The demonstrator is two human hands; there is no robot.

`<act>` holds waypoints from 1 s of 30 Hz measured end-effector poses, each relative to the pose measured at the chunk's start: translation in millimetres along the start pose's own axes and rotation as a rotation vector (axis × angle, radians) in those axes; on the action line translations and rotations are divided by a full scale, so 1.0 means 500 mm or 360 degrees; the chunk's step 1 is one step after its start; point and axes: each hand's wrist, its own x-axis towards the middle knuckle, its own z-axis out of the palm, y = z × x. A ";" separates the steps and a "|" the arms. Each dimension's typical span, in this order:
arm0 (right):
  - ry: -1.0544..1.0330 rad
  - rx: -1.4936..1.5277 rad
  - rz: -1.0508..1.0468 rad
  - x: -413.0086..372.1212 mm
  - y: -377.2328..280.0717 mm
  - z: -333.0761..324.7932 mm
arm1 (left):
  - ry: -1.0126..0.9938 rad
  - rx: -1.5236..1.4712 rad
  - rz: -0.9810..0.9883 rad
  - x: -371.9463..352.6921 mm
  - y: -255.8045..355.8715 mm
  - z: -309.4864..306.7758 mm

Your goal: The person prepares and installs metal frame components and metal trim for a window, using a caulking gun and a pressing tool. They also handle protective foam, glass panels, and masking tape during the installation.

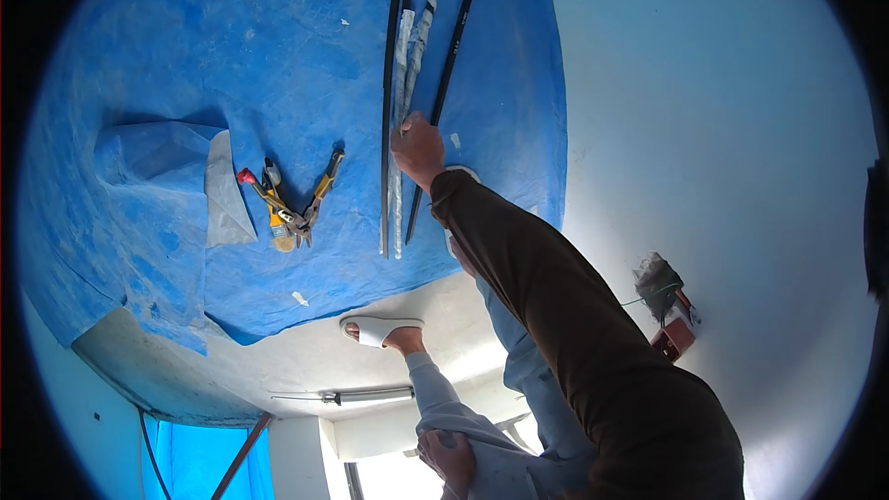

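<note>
My right hand (419, 150) is closed around a rod wrapped in clear-white plastic (421, 37). Close beside it lie a second wrapped rod (399, 204) and slim black rods (454, 46), all on a blue sheet (306, 56). Where exactly the fingers meet the rod is partly hidden. My left hand (448, 459) rests on my grey trouser leg near the knee, fingers laid over the cloth and holding nothing I can see.
Yellow-handled snips (319, 187) and a paintbrush (281, 233) lie together on the sheet. A caulking gun (375, 395) lies past my sandalled foot (381, 330). To the right are a red box (673, 341) and a rough hole with wires (657, 283).
</note>
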 end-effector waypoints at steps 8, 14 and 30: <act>0.0067 -0.0058 -0.0045 0.003 0.020 0.009 | -0.0012 -0.0029 -0.0016 0.003 0.007 -0.002; 0.0115 -0.0064 -0.0111 0.000 0.033 0.011 | 0.0004 0.0011 -0.0005 0.002 0.006 0.001; 0.0219 -0.0205 -0.0787 0.019 0.037 0.017 | -0.0019 -0.0063 -0.0019 0.003 0.017 0.000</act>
